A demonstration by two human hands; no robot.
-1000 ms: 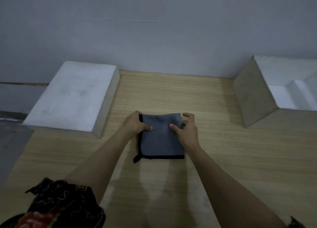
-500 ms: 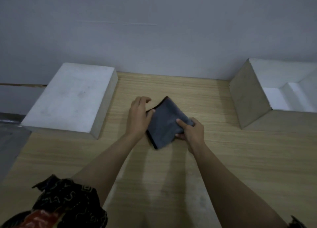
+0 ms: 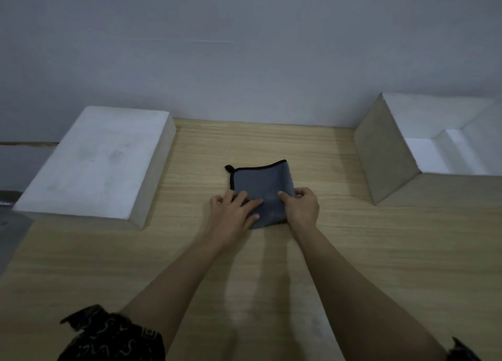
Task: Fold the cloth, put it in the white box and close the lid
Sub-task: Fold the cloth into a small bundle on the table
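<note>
The wooden table point(image 3: 353, 252) holds the open white box point(image 3: 385, 154) far right of the fingers and its lid point(image 3: 95, 159) far left. The folded gray cloth point(image 3: 262, 183) lies flat under both hands. The left hand point(image 3: 233, 214) presses it with spread fingers, and the right hand point(image 3: 301, 207) pinches its right edge.

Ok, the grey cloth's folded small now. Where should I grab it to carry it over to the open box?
Probably pinch the cloth at its near edge, coming from the person's side, where the right hand and left hand already rest. That edge looks like a fold with no black trim; the trimmed far and left edges appear to be loose layers that could fall open on the way to the box.
</note>
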